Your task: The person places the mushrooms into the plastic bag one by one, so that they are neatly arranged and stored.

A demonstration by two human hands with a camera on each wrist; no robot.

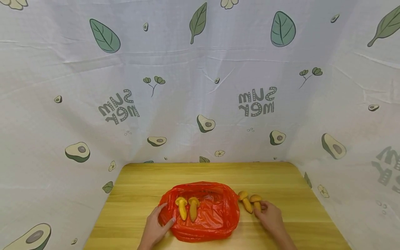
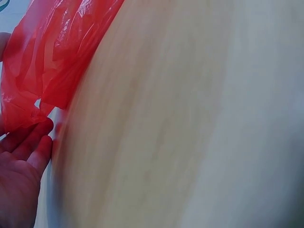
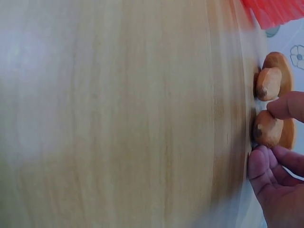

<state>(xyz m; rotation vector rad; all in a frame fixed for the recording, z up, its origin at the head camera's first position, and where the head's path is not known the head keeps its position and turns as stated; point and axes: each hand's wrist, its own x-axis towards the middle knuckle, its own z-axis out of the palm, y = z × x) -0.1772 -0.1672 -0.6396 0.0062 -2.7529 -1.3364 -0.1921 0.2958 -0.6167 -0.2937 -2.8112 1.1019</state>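
A red plastic bag [image 1: 212, 227] lies spread wide on the table, its mouth facing up. Two yellow-brown mushrooms rest in it side by side, a left mushroom [image 1: 182, 208] and a right one [image 1: 193, 210]. My left hand [image 1: 155, 225] holds the bag's left side, thumb over the rim; the left wrist view shows its fingers [image 2: 40, 147] against the plastic. Right of the bag, two more mushrooms lie on the table. My right hand [image 1: 270, 216] pinches the stem of the outer mushroom [image 3: 269, 129] between thumb and fingers. The inner mushroom [image 3: 270, 84] lies beside it, untouched.
The wooden table [image 1: 137, 180] extends around the bag on all sides. A white cloth [image 1: 181, 104] printed with avocados and leaves hangs behind the table and along both sides.
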